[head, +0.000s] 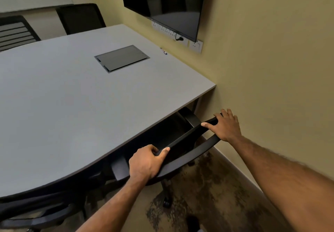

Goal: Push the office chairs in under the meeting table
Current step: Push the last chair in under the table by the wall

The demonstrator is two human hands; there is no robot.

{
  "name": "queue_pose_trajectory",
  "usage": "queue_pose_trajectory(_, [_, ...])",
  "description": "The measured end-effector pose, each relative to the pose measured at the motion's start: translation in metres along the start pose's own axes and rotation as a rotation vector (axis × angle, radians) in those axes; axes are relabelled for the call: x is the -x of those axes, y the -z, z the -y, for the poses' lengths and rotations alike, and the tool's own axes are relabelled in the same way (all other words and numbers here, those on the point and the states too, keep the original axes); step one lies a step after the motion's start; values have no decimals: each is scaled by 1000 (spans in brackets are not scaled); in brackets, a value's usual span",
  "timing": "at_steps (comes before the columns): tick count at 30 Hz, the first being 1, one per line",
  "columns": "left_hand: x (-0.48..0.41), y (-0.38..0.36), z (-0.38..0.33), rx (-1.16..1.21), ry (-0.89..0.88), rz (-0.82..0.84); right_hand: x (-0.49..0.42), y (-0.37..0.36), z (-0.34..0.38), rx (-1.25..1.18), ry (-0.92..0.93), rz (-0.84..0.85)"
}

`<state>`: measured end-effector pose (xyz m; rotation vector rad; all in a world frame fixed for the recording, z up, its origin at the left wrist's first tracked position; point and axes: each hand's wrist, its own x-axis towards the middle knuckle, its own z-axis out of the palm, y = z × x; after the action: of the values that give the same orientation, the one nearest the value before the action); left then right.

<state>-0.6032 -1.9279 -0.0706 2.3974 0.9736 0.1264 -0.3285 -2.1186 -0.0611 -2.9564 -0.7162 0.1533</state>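
Observation:
A black office chair [188,137] stands at the near right corner of the grey meeting table [63,105], its seat and armrests tucked below the tabletop edge. My left hand [146,163] is closed over the left end of the chair's top rail. My right hand [226,125] grips the right end of the same rail, close to the wall. Another black chair [36,212] sits at the table's near left edge, mostly under it. Two more black chairs [81,17] stand at the far side.
A yellow wall [271,69] runs close along the right, with a mounted dark screen [162,2] and power sockets [195,45] below it. A cable box lid [122,58] is set in the tabletop. Patterned carpet [207,195] and a chair castor [166,203] are below.

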Motion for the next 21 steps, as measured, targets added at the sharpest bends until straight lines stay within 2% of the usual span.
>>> queue_pose_trajectory(14, [-56, -9, -26, 92, 122, -99, -110, 1, 11, -107, 432, -57])
queue_pose_trajectory(21, [-75, -10, -35, 154, 124, -199, -140, 5, 17, -105, 505, -99])
